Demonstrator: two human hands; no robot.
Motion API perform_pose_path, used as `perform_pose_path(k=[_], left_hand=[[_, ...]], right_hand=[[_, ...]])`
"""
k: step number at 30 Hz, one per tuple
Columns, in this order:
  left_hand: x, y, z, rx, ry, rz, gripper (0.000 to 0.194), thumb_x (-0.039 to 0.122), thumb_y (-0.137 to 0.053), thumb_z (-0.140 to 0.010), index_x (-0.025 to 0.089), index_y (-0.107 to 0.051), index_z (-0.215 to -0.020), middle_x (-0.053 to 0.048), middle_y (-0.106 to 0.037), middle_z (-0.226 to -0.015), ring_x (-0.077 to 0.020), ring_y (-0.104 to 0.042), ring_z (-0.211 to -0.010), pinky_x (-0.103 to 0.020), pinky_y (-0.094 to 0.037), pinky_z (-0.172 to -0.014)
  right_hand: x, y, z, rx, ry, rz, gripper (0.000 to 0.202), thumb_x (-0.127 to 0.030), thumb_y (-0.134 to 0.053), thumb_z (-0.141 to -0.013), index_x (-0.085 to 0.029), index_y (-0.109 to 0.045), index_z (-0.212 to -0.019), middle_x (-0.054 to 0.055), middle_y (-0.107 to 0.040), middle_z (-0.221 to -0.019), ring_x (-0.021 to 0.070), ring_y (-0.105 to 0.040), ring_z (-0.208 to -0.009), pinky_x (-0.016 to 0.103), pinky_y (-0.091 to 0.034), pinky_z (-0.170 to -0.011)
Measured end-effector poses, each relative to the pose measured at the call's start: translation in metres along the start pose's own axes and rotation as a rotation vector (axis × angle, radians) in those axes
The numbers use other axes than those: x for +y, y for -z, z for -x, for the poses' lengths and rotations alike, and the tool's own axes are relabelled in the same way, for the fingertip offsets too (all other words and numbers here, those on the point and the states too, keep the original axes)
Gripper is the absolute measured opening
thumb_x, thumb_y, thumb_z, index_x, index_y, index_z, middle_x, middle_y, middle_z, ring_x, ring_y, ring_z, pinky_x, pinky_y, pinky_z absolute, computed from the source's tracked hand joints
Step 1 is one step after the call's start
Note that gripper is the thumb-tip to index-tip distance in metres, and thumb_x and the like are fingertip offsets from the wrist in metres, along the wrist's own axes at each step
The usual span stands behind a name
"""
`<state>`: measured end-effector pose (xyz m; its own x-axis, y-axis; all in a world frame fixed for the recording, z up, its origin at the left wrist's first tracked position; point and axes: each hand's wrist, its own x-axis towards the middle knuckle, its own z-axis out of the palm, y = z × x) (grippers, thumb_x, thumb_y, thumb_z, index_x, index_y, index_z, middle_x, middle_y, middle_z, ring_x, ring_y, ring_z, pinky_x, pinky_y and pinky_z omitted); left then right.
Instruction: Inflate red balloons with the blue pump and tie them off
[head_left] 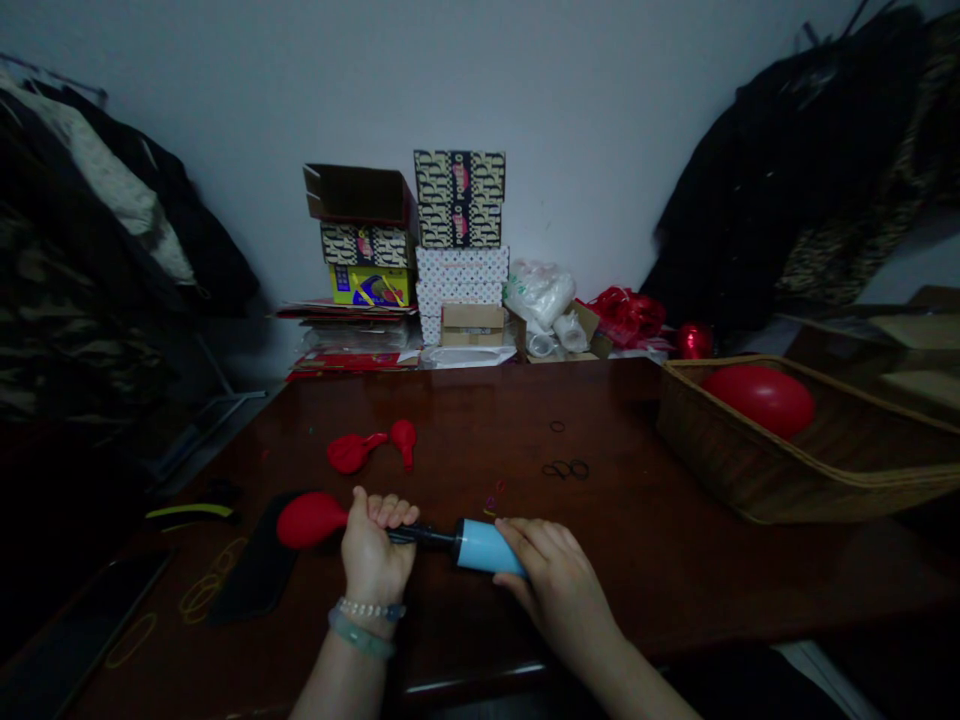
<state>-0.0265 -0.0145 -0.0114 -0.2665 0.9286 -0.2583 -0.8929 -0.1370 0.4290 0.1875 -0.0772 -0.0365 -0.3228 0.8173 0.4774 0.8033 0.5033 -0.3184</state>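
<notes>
A blue and black hand pump [489,547] lies level between my hands above the dark table's front part. My left hand [377,550] is wrapped round the pump's black nozzle end and the neck of a small, slightly filled red balloon [309,520], whose body sticks out to the left. My right hand [551,575] grips the blue barrel, fingers over its top. Beyond my left hand, two limp red balloons, one [351,453] on its side and another [403,440] with its neck toward me, rest on the table.
On the right, a wicker basket [750,482] holds an inflated red balloon [761,398]. Black rings [568,469] lie mid-table; yellow rubber bands [201,597] and a dark flat object [262,570] are at left. Stacked boxes [460,200] stand by the wall.
</notes>
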Motion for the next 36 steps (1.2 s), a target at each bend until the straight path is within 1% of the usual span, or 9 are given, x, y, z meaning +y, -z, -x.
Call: perform_pose_path(k=[4, 7, 12, 17, 22, 26, 31, 34, 36], left_hand=[[0.012, 0.002, -0.004, 0.007, -0.023, 0.003, 0.040, 0.028, -0.041, -0.094, 0.020, -0.026, -0.058, 0.007, -0.027, -0.045, -0.0070, -0.029, -0.036, -0.022, -0.028, -0.041], [0.011, 0.001, -0.004, 0.007, -0.020, 0.015, 0.040, 0.028, -0.041, -0.094, 0.020, -0.025, -0.058, 0.007, -0.026, -0.044, -0.0069, -0.029, -0.036, -0.022, -0.028, -0.041], [-0.005, 0.001, 0.000, -0.017, 0.013, 0.023, 0.039, 0.026, -0.045, -0.092, 0.020, -0.027, -0.058, 0.007, -0.027, -0.045, -0.0069, -0.030, -0.037, -0.022, -0.029, -0.041], [-0.022, -0.001, 0.006, -0.003, 0.060, 0.024, 0.042, 0.029, -0.049, -0.091, 0.019, -0.027, -0.057, 0.007, -0.026, -0.045, -0.0067, -0.028, -0.037, -0.023, -0.028, -0.041], [-0.029, -0.004, 0.011, 0.009, 0.064, 0.009, 0.043, 0.032, -0.049, -0.091, 0.019, -0.027, -0.056, 0.007, -0.026, -0.045, -0.0065, -0.028, -0.037, -0.023, -0.028, -0.041], [-0.022, -0.005, 0.010, -0.002, 0.038, -0.003, 0.042, 0.030, -0.048, -0.091, 0.019, -0.027, -0.057, 0.007, -0.026, -0.045, -0.0067, -0.028, -0.037, -0.023, -0.029, -0.041], [0.000, -0.002, 0.002, 0.015, -0.005, 0.009, 0.040, 0.027, -0.042, -0.093, 0.020, -0.026, -0.057, 0.007, -0.026, -0.045, -0.0069, -0.029, -0.036, -0.023, -0.028, -0.041], [0.010, 0.001, -0.003, 0.028, -0.027, 0.011, 0.039, 0.027, -0.040, -0.094, 0.020, -0.025, -0.058, 0.007, -0.027, -0.045, -0.0070, -0.029, -0.036, -0.023, -0.028, -0.041], [0.012, 0.003, -0.005, 0.031, -0.027, 0.013, 0.039, 0.026, -0.040, -0.094, 0.020, -0.025, -0.058, 0.008, -0.027, -0.044, -0.0069, -0.029, -0.035, -0.022, -0.028, -0.041]], right_hand=[[0.004, 0.001, 0.000, 0.007, 0.014, -0.001, 0.049, -0.027, -0.068, -0.081, -0.023, -0.052, -0.127, 0.009, -0.062, -0.119, 0.0254, -0.057, -0.104, 0.043, -0.045, -0.090], [0.005, 0.000, 0.001, 0.008, 0.010, 0.028, 0.050, -0.026, -0.070, -0.080, -0.022, -0.053, -0.126, 0.009, -0.062, -0.118, 0.0251, -0.057, -0.103, 0.042, -0.046, -0.089], [0.003, -0.003, 0.003, 0.008, 0.008, 0.065, 0.052, -0.025, -0.071, -0.078, -0.022, -0.053, -0.127, 0.009, -0.063, -0.116, 0.0247, -0.057, -0.101, 0.041, -0.046, -0.087], [-0.002, -0.005, 0.004, 0.013, -0.003, 0.033, 0.051, -0.023, -0.069, -0.080, -0.023, -0.052, -0.128, 0.009, -0.063, -0.115, 0.0251, -0.057, -0.099, 0.042, -0.046, -0.086], [-0.003, -0.006, 0.005, 0.013, -0.004, 0.015, 0.053, -0.021, -0.070, -0.078, -0.023, -0.052, -0.128, 0.009, -0.063, -0.116, 0.0254, -0.057, -0.098, 0.042, -0.046, -0.085], [-0.001, -0.003, 0.003, -0.001, 0.003, 0.004, 0.050, -0.023, -0.069, -0.080, -0.023, -0.052, -0.127, 0.009, -0.063, -0.117, 0.0256, -0.057, -0.100, 0.042, -0.046, -0.086], [0.003, 0.002, 0.000, 0.013, 0.018, 0.022, 0.048, -0.027, -0.068, -0.082, -0.024, -0.052, -0.127, 0.009, -0.062, -0.119, 0.0251, -0.057, -0.103, 0.041, -0.045, -0.090], [0.004, 0.004, -0.001, 0.005, 0.024, 0.027, 0.050, -0.026, -0.070, -0.080, -0.022, -0.053, -0.126, 0.009, -0.062, -0.119, 0.0247, -0.057, -0.103, 0.041, -0.046, -0.090], [0.005, 0.003, -0.001, -0.005, 0.020, 0.031, 0.052, -0.025, -0.072, -0.078, -0.021, -0.053, -0.126, 0.009, -0.063, -0.118, 0.0250, -0.057, -0.103, 0.041, -0.046, -0.089]])
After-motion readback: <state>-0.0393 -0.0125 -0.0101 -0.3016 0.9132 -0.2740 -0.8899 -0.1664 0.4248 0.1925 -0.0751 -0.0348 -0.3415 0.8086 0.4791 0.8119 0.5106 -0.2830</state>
